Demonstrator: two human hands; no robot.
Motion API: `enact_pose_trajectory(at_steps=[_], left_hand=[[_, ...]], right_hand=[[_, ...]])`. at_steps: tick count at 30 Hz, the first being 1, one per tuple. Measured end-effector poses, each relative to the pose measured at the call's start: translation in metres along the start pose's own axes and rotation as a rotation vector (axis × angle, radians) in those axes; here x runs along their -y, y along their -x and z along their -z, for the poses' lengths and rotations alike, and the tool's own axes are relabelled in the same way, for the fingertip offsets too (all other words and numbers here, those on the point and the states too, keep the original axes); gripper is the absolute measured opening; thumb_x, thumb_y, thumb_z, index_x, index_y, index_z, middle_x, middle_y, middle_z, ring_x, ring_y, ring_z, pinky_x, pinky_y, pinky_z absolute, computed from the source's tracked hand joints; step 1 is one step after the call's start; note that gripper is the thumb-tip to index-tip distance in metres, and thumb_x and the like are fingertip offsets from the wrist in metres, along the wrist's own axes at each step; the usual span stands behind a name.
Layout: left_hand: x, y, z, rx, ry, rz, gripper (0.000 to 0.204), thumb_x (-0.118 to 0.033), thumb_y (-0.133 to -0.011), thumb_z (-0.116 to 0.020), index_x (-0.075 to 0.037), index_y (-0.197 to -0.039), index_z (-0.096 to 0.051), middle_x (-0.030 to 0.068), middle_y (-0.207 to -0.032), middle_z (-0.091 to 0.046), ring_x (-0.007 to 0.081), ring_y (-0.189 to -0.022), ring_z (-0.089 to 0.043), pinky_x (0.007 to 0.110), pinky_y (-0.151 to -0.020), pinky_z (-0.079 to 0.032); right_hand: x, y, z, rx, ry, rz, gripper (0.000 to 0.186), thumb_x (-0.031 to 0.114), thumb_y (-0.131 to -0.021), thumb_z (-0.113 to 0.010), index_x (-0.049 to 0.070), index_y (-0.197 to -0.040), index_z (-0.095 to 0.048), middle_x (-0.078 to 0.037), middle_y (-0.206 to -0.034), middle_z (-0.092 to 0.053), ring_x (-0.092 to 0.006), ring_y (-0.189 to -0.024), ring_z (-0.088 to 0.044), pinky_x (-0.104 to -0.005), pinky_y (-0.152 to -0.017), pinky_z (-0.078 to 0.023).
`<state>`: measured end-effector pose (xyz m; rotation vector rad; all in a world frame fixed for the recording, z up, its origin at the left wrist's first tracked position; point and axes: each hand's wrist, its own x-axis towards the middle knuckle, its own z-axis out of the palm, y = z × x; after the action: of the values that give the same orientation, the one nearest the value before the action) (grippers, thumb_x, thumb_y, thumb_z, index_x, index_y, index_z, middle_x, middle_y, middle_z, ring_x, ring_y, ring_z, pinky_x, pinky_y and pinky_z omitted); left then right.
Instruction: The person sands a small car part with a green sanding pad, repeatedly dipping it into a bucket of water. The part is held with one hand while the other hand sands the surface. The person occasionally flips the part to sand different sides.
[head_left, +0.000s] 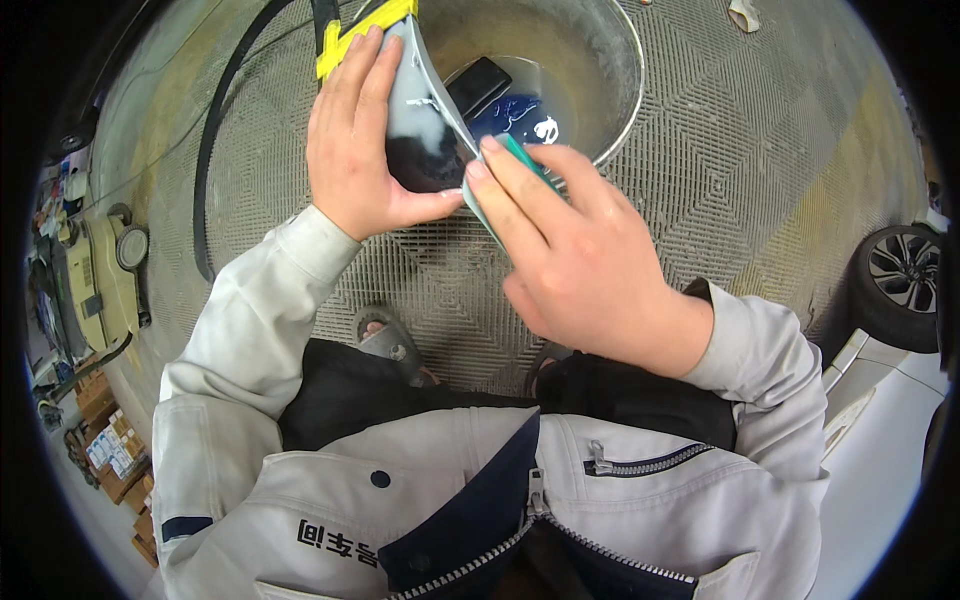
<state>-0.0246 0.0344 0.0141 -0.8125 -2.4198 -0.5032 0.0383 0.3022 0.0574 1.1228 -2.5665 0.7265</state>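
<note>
A curved panel [412,85], grey with a dark patch, stands tilted over the near left rim of a round bucket [638,75]. My left hand [355,140] is on it, fingers stretched along its face and thumb spread toward its lower edge. In my right hand [590,245] is a flat pad with a green edge [522,155] and a thin grey sheet [478,208], pressed at the panel's right edge. My right fingers lie over the pad and hide much of it. Yellow tape [395,12] and a black strip [215,130] meet the panel's top.
Inside the bucket are shallow liquid, a black block [482,85] and a shiny blue thing [505,118]. My sandalled foot [390,345] is on the ridged floor grating [720,150]. A car wheel [900,275] is at right, a yellow wheeled machine [105,280] and boxes [118,445] at left.
</note>
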Motion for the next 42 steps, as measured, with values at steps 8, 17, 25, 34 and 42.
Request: enact_pose_trajectory(at_steps=[8, 17, 25, 34, 42], left_hand=[[0.001, -0.003, 0.001, 0.014, -0.015, -0.026, 0.134, -0.06, -0.062, -0.099, -0.002, -0.172, -0.051, 0.0274, -0.173, -0.054, 0.0487, -0.158, -0.055, 0.06, -0.126, -0.047], [-0.003, -0.004, -0.002, -0.006, -0.012, -0.014, 0.13, -0.051, -0.06, -0.098, -0.003, -0.172, -0.051, 0.028, -0.174, -0.053, 0.0508, -0.155, -0.056, 0.061, -0.124, -0.049], [-0.001, -0.004, -0.001, -0.006, -0.005, -0.011, 0.132, -0.057, -0.062, -0.1, -0.003, -0.172, -0.051, 0.0274, -0.174, -0.053, 0.0504, -0.157, -0.055, 0.062, -0.125, -0.047], [-0.002, -0.003, 0.002, 0.013, 0.023, 0.016, 0.137, -0.064, -0.06, -0.101, -0.003, -0.172, -0.051, 0.0271, -0.174, -0.053, 0.0485, -0.157, -0.056, 0.06, -0.127, -0.046], [-0.005, 0.0, 0.001, -0.005, 0.009, 0.04, 0.137, -0.062, -0.06, -0.101, -0.004, -0.173, -0.05, 0.0283, -0.175, -0.052, 0.0489, -0.158, -0.055, 0.061, -0.128, -0.045]], right_hand=[[-0.009, -0.012, -0.01, -0.034, -0.026, 0.001, 0.078, 0.008, -0.074, -0.081, -0.008, -0.149, -0.068, -0.027, -0.149, -0.07, -0.0443, -0.125, -0.068, -0.049, -0.107, -0.063], [-0.011, -0.01, -0.009, 0.087, -0.056, -0.061, 0.083, 0.013, -0.074, -0.087, 0.017, -0.156, -0.074, -0.029, -0.152, -0.07, -0.0385, -0.116, -0.072, -0.045, -0.096, -0.066], [-0.008, 0.003, -0.003, 0.022, -0.106, -0.051, 0.092, 0.007, -0.071, -0.086, 0.017, -0.16, -0.068, -0.024, -0.161, -0.066, -0.0404, -0.116, -0.073, -0.0456, -0.096, -0.067], [-0.01, 0.018, -0.002, -0.034, -0.165, -0.056, 0.076, 0.004, -0.077, -0.082, -0.002, -0.152, -0.068, -0.02, -0.164, -0.065, -0.0467, -0.133, -0.069, -0.0521, -0.113, -0.061], [0.0, -0.004, -0.006, -0.055, -0.086, -0.074, 0.077, 0.008, -0.079, -0.077, -0.004, -0.154, -0.068, -0.02, -0.164, -0.065, -0.0469, -0.138, -0.065, -0.0516, -0.111, -0.059]])
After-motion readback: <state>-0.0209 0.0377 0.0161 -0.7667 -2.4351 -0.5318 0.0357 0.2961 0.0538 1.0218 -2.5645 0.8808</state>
